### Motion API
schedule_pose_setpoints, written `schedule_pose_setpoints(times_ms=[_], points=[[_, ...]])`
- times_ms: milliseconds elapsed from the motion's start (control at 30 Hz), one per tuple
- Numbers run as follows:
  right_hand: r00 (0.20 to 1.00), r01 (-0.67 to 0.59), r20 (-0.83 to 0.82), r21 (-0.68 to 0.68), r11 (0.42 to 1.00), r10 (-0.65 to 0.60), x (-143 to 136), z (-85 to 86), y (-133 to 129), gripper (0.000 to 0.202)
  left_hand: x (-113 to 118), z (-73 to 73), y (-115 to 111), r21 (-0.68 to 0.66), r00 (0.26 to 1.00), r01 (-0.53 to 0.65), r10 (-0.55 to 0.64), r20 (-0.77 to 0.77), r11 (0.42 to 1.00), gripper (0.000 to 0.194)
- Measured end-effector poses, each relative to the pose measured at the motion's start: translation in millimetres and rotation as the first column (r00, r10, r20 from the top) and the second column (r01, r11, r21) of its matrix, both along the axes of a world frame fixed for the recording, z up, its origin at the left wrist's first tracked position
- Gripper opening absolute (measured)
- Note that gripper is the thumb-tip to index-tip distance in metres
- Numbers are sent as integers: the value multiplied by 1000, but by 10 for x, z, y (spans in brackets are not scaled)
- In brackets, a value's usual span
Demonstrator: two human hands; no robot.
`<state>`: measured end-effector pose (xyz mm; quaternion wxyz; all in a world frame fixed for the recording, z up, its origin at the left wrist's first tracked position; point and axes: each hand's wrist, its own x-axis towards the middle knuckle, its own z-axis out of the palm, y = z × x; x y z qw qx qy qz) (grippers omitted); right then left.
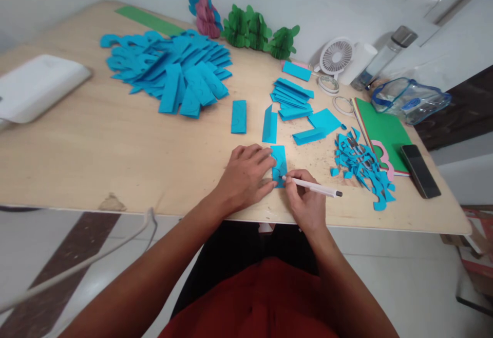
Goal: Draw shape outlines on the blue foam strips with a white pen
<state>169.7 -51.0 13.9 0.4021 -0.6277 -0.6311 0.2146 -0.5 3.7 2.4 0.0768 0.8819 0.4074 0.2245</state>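
Blue paper all over this surface (188, 173), and the bit that matters is one small card (280, 166) near the front edge, so take that as the clock's centre. The left hand (250, 173) comes in from 9 o'clock, spread out with its fingertips over the card's left side. The right hand (306, 202) is at 5, pinching a white pen (314, 186) with the tip on the card and the tail poking out towards 4. There are curved lines on the card, but I can't make out exactly what shape they form.

What could bite here? Mostly slipping, I'd say. Only fingertips sit on that card, so a light press plus a hard pen stroke could twist it and send the curve off. The left thumb is also right by the tip, so it could block the line or smudge wet ink. And if the card is folded like the one just shy of 12 (272, 127), the layers could creep apart.

The scraps (362, 161) at 3 are a bit of a hazard too: a wide swing of the right elbow or sleeve-less forearm could scatter them towards the phone (421, 171) beyond.
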Motion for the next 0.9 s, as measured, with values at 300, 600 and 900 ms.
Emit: schedule_pose_setpoints(times_ms=[300, 600, 900], points=[[1000, -1, -26, -2, 1000, 1, 0, -1, 0, 9, -1, -18, 6, 14, 1000, -1, 1, 4, 1000, 22], [1000, 2, -21, 1, 1000, -2, 5, -8, 1, 9, 1, 0, -1, 7, 1000, -2, 2, -4, 1000, 22], [999, -16, -33, -11, 1000, 15, 6, -13, 6, 9, 5, -10, 2, 10, 1000, -1, 1, 8, 1000, 21]])
